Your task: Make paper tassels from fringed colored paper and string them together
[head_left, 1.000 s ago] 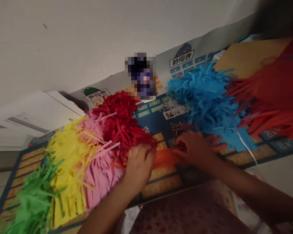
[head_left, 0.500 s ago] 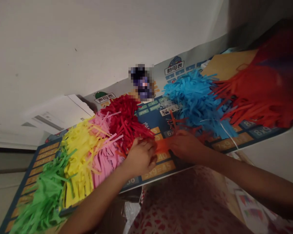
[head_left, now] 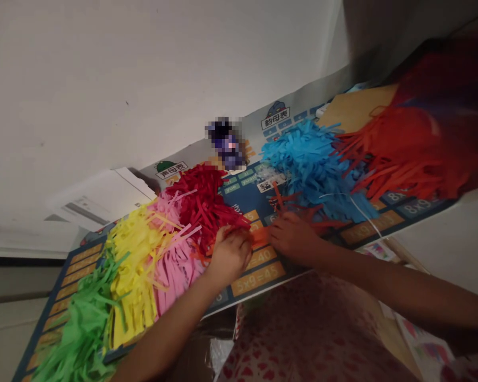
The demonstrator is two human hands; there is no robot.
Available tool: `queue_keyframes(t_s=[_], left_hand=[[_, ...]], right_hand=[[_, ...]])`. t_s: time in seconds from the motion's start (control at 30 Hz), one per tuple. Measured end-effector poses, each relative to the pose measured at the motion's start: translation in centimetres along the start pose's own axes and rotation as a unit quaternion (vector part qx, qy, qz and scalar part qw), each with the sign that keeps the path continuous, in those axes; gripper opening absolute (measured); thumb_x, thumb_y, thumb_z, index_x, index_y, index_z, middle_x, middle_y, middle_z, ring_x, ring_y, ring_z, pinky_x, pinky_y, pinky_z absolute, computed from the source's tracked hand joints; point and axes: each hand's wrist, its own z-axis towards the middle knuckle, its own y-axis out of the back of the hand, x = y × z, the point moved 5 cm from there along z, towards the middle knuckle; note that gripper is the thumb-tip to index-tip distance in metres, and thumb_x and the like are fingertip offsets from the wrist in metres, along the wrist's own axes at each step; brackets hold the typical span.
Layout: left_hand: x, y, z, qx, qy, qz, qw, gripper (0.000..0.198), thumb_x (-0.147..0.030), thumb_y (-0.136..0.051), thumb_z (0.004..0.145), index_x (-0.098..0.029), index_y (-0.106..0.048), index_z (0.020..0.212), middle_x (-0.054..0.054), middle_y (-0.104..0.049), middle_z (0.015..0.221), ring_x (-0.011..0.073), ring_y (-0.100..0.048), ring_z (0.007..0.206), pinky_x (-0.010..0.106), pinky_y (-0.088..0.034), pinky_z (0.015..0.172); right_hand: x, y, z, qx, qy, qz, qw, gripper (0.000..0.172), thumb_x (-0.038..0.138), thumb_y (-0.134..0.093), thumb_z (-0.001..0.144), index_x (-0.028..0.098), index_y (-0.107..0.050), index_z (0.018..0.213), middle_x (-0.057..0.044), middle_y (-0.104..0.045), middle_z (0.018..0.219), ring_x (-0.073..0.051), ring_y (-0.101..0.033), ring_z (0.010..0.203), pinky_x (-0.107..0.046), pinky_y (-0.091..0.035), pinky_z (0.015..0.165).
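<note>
Orange paper fringe [head_left: 259, 237] lies flat between left hand [head_left: 231, 255] and right hand [head_left: 292, 239], touching both; cannot tell if either grip clenches it.

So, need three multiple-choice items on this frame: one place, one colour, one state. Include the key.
1. What lies between the left hand and the right hand?
A) a white paper stack B) an orange paper strip C) a green fringe

2. Which colour of paper fringe sits at the lower-left end of the mat?
A) blue B) pink C) green

3. What state are the hands in?
A) both gloved B) both bare C) one gloved

1 B: the orange strip spans the gap between the hands.
2 C: the green fringe lies at that end.
3 B: skin shows on both hands.
</note>
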Motion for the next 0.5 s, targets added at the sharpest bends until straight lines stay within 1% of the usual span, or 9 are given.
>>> queue_keyframes(t_s=[0.07, 0.17, 0.2, 0.23, 0.27, 0.33, 0.4, 0.43, 0.5], left_hand=[[-0.2, 0.0, -0.3, -0.015, -0.009, 0.012, 1.0, 0.013, -0.017, -0.054, 0.09, -0.016, -0.067, 0.094, 0.004, -0.073, 0.089, 0.0191, -0.066, 0.081, 0.049, -0.031, 0.102], [-0.6, 0.0, -0.6, -0.023, -0.012, 0.027, 0.999, 0.013, -0.017, -0.055, 0.09, -0.017, -0.067, 0.094, 0.003, -0.073, 0.084, 0.0184, -0.065, 0.077, 0.049, -0.03, 0.103], [-0.6, 0.0, -0.6, -0.023, -0.01, 0.031, 0.999, 0.013, -0.017, -0.055, 0.09, -0.017, -0.067, 0.094, 0.003, -0.073, 0.084, 0.0187, -0.065, 0.077, 0.049, -0.03, 0.103], [-0.7, 0.0, -0.6, -0.022, -0.006, 0.034, 0.999, 0.012, -0.017, -0.055, 0.09, -0.017, -0.067, 0.094, 0.003, -0.072, 0.084, 0.019, -0.065, 0.077, 0.049, -0.029, 0.104], [-0.8, 0.1, -0.6, -0.02, -0.002, 0.037, 0.999, 0.012, -0.018, -0.055, 0.09, -0.017, -0.067, 0.093, 0.003, -0.072, 0.084, 0.0192, -0.064, 0.077, 0.05, -0.029, 0.104], [-0.8, 0.1, -0.5, -0.011, 0.003, 0.039, 0.999, 0.013, -0.018, -0.054, 0.09, -0.017, -0.067, 0.091, 0.003, -0.072, 0.082, 0.019, -0.064, 0.076, 0.05, -0.029, 0.104], [-0.7, 0.2, -0.5, 0.005, 0.009, 0.031, 0.999, 0.014, -0.018, -0.053, 0.091, -0.018, -0.067, 0.09, 0.003, -0.072, 0.082, 0.019, -0.064, 0.076, 0.05, -0.028, 0.104], [-0.5, 0.2, -0.6, 0.013, 0.013, 0.021, 1.0, 0.014, -0.018, -0.053, 0.091, -0.018, -0.067, 0.091, 0.003, -0.072, 0.083, 0.0193, -0.064, 0.079, 0.05, -0.028, 0.104], [0.0, 0.2, -0.7, 0.027, 0.025, -0.012, 0.999, 0.015, -0.018, -0.052, 0.092, -0.019, -0.066, 0.093, 0.003, -0.072, 0.086, 0.02, -0.064, 0.083, 0.048, -0.03, 0.101]], right_hand=[[-1.5, 0.6, -1.4, -0.007, -0.012, -0.013, 1.0, 0.014, 0.01, -0.054, 0.09, 0.017, -0.066, 0.086, -0.005, -0.067, 0.086, -0.023, -0.052, 0.09, -0.039, -0.031, 0.083], [-3.8, 2.5, -2.9, -0.026, -0.083, -0.012, 0.996, 0.016, 0.009, -0.054, 0.089, 0.018, -0.067, 0.093, -0.006, -0.068, 0.097, -0.026, -0.051, 0.104, -0.042, -0.029, 0.087], [-3.8, 2.9, -2.9, -0.025, -0.099, 0.004, 0.995, 0.017, 0.01, -0.054, 0.089, 0.019, -0.066, 0.097, -0.007, -0.068, 0.102, -0.027, -0.05, 0.107, -0.043, -0.029, 0.089], [-3.3, 3.1, -2.7, -0.021, -0.1, 0.028, 0.994, 0.019, 0.011, -0.055, 0.088, 0.019, -0.066, 0.101, -0.007, -0.067, 0.107, -0.027, -0.05, 0.109, -0.042, -0.029, 0.091], [-2.5, 2.9, -2.2, -0.012, -0.084, 0.054, 0.995, 0.022, 0.012, -0.055, 0.088, 0.02, -0.065, 0.106, -0.007, -0.065, 0.111, -0.026, -0.05, 0.11, -0.042, -0.029, 0.093], [-0.2, 1.7, -1.0, 0.009, -0.028, 0.092, 0.995, 0.025, 0.013, -0.054, 0.089, 0.019, -0.062, 0.112, -0.007, -0.064, 0.114, -0.023, -0.051, 0.108, -0.04, -0.031, 0.093], [1.0, -0.1, 0.0, 0.027, 0.0, 0.09, 0.996, 0.018, 0.014, -0.054, 0.091, 0.017, -0.064, 0.106, -0.008, -0.066, 0.107, -0.022, -0.054, 0.101, -0.039, -0.032, 0.089], [1.0, -1.0, 0.2, 0.037, -0.004, 0.088, 0.995, 0.014, 0.014, -0.055, 0.091, 0.016, -0.066, 0.1, -0.008, -0.067, 0.101, -0.022, -0.055, 0.096, -0.038, -0.032, 0.087], [-0.2, -2.4, 0.2, 0.059, -0.029, 0.105, 0.992, 0.011, 0.014, -0.057, 0.09, 0.017, -0.068, 0.091, -0.006, -0.067, 0.09, -0.02, -0.055, 0.088, -0.037, -0.031, 0.082]])
